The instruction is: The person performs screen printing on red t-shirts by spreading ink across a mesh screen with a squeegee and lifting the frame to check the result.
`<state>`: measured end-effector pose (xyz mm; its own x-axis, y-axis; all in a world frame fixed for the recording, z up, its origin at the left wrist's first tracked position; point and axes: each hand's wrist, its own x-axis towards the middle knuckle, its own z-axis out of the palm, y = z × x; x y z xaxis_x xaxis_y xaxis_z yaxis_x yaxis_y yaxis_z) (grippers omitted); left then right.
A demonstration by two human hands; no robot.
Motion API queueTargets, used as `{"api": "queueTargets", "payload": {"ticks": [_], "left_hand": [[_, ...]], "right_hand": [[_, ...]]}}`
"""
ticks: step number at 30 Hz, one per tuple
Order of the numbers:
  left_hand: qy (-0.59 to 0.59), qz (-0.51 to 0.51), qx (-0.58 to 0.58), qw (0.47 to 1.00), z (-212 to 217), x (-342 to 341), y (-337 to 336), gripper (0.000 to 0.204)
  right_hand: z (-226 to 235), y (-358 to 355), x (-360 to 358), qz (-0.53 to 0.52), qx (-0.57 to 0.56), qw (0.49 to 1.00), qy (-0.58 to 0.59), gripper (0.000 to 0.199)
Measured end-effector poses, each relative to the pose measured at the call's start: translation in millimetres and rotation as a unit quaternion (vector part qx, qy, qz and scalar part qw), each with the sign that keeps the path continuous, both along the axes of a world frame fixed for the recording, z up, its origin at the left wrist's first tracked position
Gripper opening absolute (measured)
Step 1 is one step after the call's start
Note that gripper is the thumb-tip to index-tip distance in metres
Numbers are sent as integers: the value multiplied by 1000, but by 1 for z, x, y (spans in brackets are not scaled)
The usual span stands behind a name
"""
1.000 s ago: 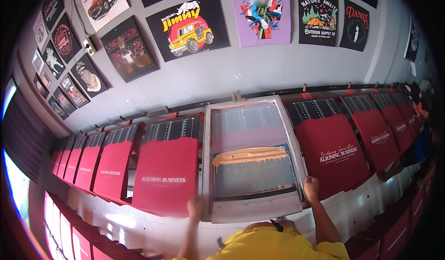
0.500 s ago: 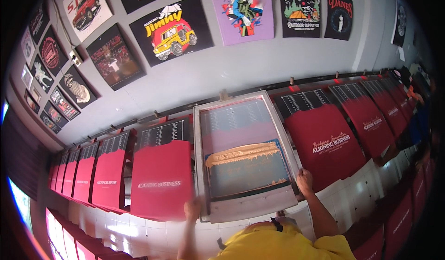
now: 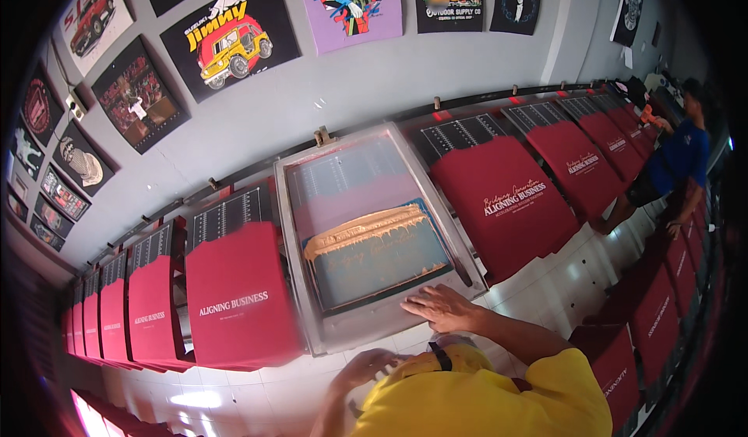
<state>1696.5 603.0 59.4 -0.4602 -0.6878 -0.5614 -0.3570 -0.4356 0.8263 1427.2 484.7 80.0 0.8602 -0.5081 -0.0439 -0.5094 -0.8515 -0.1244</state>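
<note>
A screen-printing frame (image 3: 343, 329) lies over a dark red shirt on a platen in front of me. A thick ridge of tan ink (image 3: 366, 231) runs across its mesh, and tan script lettering shows faintly on the blue-grey area (image 3: 374, 269) below. My right hand (image 3: 440, 306) rests on the frame's near edge, fingers stretched out. Close to my yellow-sleeved body, my left hand (image 3: 371, 365) is apart from the frame and smeared by motion; its fingers are not clear.
Printed red shirts on platens extend left (image 3: 234, 293) and right (image 3: 506, 195) along the wall. Behind the frame stands a clamp (image 3: 322, 135) on a dark rail. A person in blue (image 3: 679, 153) stands at the far right, beside another row of red shirts (image 3: 654, 324).
My right hand has left the frame's right side for its near edge. My left hand has moved from the near left corner toward my body. The view has turned rightward, showing more of the other person.
</note>
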Motion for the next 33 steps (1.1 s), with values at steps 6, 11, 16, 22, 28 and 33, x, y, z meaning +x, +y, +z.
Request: {"api": "queueTargets", "payload": {"ticks": [6, 11, 16, 22, 28, 33], "left_hand": [[121, 87, 45, 988, -44, -45, -6, 49], [194, 180, 62, 962, -40, -54, -8, 47], [231, 237, 75, 941, -45, -56, -7, 44], [239, 264, 94, 930, -45, -59, -9, 40], [218, 300, 117, 921, -59, -62, -5, 38], [231, 259, 114, 931, -62, -55, -7, 40]], "right_hand": [[4, -10, 30, -56, -94, 993, -55, 30], [-14, -16, 28, -79, -92, 989, -79, 33], [-11, -74, 47, -101, -106, 984, -96, 37], [-32, -140, 64, -98, -186, 971, -110, 28], [-32, -149, 68, -68, -121, 985, -100, 23], [27, -218, 89, -155, 102, 983, -17, 31]]}}
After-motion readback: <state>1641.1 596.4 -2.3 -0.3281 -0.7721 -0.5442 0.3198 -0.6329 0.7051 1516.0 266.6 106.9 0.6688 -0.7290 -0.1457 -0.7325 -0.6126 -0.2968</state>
